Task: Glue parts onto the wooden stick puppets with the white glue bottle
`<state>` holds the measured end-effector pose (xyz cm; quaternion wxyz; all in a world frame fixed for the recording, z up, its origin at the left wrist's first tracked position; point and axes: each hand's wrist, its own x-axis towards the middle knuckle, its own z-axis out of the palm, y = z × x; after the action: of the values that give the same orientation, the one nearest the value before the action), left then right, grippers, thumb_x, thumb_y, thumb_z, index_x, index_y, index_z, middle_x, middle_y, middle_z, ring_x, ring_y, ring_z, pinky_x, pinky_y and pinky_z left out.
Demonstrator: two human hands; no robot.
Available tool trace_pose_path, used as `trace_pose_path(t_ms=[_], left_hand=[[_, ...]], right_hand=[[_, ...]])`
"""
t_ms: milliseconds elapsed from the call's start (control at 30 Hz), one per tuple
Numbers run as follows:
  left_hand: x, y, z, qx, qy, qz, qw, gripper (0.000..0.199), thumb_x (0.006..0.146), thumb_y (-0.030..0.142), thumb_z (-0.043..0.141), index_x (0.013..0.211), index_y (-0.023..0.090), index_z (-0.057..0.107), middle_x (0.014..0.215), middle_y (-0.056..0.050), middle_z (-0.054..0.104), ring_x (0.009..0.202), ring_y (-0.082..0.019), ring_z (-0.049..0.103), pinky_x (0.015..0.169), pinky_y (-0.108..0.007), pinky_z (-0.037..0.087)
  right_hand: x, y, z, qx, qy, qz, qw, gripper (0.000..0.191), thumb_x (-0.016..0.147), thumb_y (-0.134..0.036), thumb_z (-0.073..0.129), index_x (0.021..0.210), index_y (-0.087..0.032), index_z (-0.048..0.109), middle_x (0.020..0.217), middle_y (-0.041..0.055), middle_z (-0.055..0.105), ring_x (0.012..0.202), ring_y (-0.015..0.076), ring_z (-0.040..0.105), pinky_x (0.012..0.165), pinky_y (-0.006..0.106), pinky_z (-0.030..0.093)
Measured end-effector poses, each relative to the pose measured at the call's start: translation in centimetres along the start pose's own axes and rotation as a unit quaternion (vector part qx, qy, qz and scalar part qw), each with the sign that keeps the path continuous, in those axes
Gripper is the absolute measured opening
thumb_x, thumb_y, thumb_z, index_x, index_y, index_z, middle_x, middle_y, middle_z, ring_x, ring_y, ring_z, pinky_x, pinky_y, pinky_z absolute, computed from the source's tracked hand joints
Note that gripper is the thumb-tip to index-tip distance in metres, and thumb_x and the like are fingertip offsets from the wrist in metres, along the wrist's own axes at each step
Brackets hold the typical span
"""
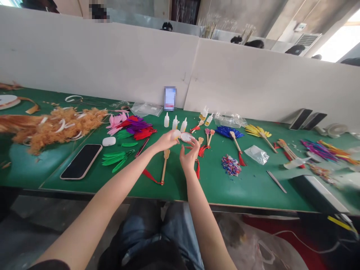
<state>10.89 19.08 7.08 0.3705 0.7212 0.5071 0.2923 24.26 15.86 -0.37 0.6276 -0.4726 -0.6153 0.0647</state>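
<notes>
Above the middle of the table, my left hand [168, 140] is closed on a small whitish rounded piece [176, 134], whose kind I cannot make out. Right beside it, my right hand [190, 153] grips a small round white dish [186, 137] by its edge, fingers curled. Below the hands lies a wooden fan handle [165, 167] with a red ribbon tassel. Several small white-tipped glue bottles [175, 123] stand just behind the hands. Short wooden handles [209, 137] with red tassels lie to the right of my right hand.
Green feathers [114, 159], red and purple feathers [140, 127] and a black phone [81, 162] lie left. To the right are a blue feather fan [229, 132], a yellow one [257, 131], colourful beads [231, 165] and a plastic bag [257, 154]. A lit phone [170, 98] leans against the partition [112, 60].
</notes>
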Motion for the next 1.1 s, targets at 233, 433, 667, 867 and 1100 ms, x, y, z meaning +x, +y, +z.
trace_pose_path(t_ms=[233,433,667,867,1100], left_hand=[[0.5,-1.7,-1.5,-0.408,0.082,0.005,0.909,0.037,0.077,0.047,0.061,0.094,0.014,0.061,0.065,0.001,0.055,0.063,-0.011,0.055,0.069,-0.026,0.044],[0.2,-2.2,-1.8,-0.412,0.049,0.007,0.910,0.033,0.071,0.032,0.071,0.099,0.015,0.065,0.089,-0.007,0.066,0.089,-0.019,0.061,0.075,-0.028,0.044],[-0.8,-2.7,-1.0,-0.534,0.092,-0.016,0.841,0.019,0.065,0.024,0.068,0.081,0.015,0.065,0.073,-0.001,0.062,0.070,-0.013,0.059,0.070,-0.027,0.047],[-1.2,-1.6,0.8,-0.549,0.087,-0.001,0.831,0.044,0.076,0.057,0.057,0.061,0.016,0.056,0.057,0.001,0.052,0.049,-0.010,0.052,0.053,-0.024,0.045],[-1.2,-1.8,0.2,-0.614,0.229,-0.013,0.755,0.060,0.078,0.068,0.044,0.045,0.018,0.044,0.040,0.002,0.040,0.034,-0.008,0.041,0.039,-0.022,0.032]], right_hand=[[-0.4,-0.1,0.3,0.051,-0.040,0.088,0.994,0.042,0.087,-0.020,0.043,0.127,-0.022,0.028,0.109,0.0110,0.049,0.078,0.0138,0.058,0.053,0.024,0.049],[-0.4,0.0,0.2,0.048,-0.034,0.132,0.989,0.042,0.086,-0.022,0.045,0.125,-0.023,0.030,0.099,0.0065,0.051,0.066,0.0118,0.058,0.047,0.022,0.046],[-0.1,-0.2,0.4,0.093,-0.036,0.197,0.975,0.040,0.084,-0.019,0.047,0.120,-0.026,0.031,0.093,0.0007,0.050,0.056,0.0080,0.058,0.044,0.020,0.044],[0.2,-0.8,0.4,0.163,-0.024,0.213,0.963,0.036,0.083,-0.020,0.049,0.113,-0.028,0.032,0.093,-0.0025,0.049,0.052,0.0047,0.056,0.045,0.019,0.046],[1.1,-1.5,1.1,0.181,-0.035,0.212,0.960,0.036,0.080,-0.018,0.051,0.112,-0.027,0.037,0.089,-0.0032,0.049,0.049,0.0037,0.055,0.041,0.017,0.042]])
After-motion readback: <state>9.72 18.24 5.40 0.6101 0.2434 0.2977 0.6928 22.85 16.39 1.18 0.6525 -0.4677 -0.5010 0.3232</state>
